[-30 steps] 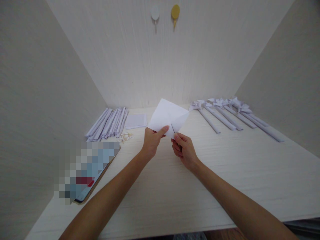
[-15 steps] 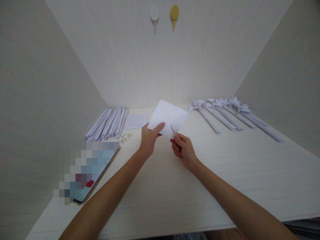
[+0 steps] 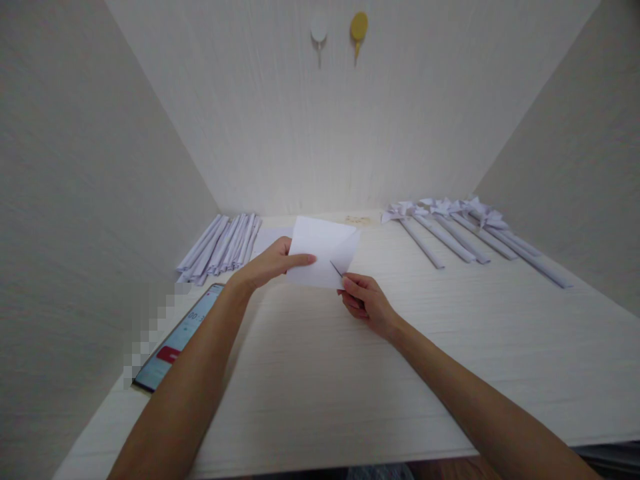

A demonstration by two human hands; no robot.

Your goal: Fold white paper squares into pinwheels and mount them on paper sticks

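left hand (image 3: 267,264) pinches the paper (image 3: 323,239) by one side; right hand (image 3: 367,301) grips a thin tool (image 3: 337,269), tip reaching past the curled fingers over the paper.

legible characters stand on the lit screen of the phone (image 3: 183,330), at the left of the worktop (image 3: 300,400): a row of dark digits (image 3: 194,315) reading "00:3", running slantwise along the screen, with anything after the 3 hidden by the left forearm (image 3: 200,380). nearer the screen's lower end, a red band (image 3: 167,354) bears a whitish mark, too blurred to read. the smaller marks around the digits are likewise too small to make out.
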